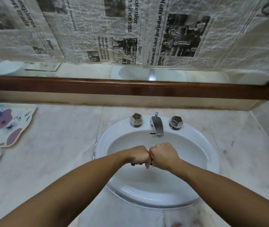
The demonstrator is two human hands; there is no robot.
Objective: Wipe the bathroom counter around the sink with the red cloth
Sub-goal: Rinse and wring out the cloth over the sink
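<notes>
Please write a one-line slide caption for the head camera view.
Both fists, left hand and right hand, meet over the white sink, a sliver of red cloth between them.

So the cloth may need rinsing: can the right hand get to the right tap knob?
Probably yes: nothing stands between the right hand and the right tap knob, though its grip is on the red cloth.

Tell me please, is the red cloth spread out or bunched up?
Bunched up: only a red sliver of cloth shows between the left hand and right hand, over the sink.
</notes>
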